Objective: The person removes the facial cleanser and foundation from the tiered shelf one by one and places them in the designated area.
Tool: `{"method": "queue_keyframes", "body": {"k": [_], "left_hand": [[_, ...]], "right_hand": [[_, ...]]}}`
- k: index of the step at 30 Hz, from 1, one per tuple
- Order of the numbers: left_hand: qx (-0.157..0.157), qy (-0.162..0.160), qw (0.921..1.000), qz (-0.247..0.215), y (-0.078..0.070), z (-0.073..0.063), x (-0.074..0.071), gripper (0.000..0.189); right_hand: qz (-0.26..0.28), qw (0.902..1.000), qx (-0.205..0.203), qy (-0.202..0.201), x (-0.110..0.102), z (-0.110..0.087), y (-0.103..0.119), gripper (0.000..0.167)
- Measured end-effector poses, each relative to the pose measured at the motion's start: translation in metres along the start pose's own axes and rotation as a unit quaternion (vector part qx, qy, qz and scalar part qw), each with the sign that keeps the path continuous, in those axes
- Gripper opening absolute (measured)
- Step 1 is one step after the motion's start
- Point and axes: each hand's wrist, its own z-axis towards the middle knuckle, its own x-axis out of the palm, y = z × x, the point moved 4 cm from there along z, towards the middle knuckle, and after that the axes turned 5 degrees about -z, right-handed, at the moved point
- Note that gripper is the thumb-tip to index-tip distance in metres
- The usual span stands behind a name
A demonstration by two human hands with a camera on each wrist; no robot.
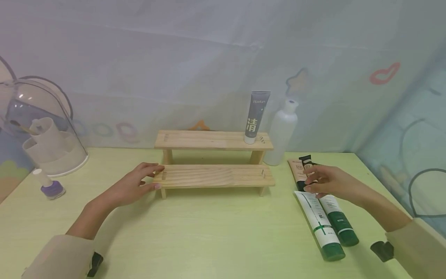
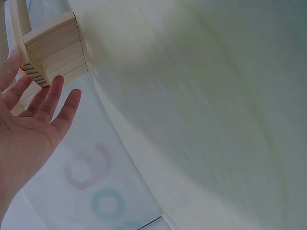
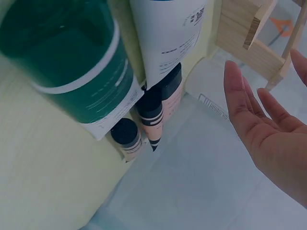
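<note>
My left hand (image 1: 134,186) holds the left end of a two-step wooden shelf (image 1: 212,176), fingers at the back corner of the lower step and thumb at its front. In the left wrist view the other fingers extend past the board's end. A dark blue squeeze tube (image 1: 257,116) stands cap-down on the upper step, toward the right. My right hand (image 1: 336,184) hovers over the tubes with fingers loosely bent and nothing between them. Below it lie two white tubes with green caps (image 1: 318,224). Beyond them, partly hidden, are a beige BB cream tube (image 1: 297,172) and smaller dark-capped tubes (image 3: 151,115).
Behind the shelf's right end stands a white bottle (image 1: 283,130). At the left are a clear-domed holder (image 1: 52,151) with a brush and a purple nail polish bottle (image 1: 52,189) with a white cap. A printed curtain (image 1: 209,66) hangs along the table's back edge.
</note>
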Motion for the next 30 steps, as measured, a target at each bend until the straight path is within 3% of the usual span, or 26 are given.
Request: {"method": "queue_keyframes", "body": {"k": [21, 30], "left_hand": [[-0.006, 0.0, 1.0, -0.001, -0.001, 0.0, 0.0, 0.054], [-0.005, 0.0, 1.0, -0.002, 0.0, 0.0, 0.0, 0.054]], "right_hand": [[-0.024, 0.9985, -0.035, -0.035, 0.006, 0.036, 0.041, 0.056], [0.004, 0.9972, -0.051, -0.055, 0.002, 0.054, 0.063, 0.053]]}}
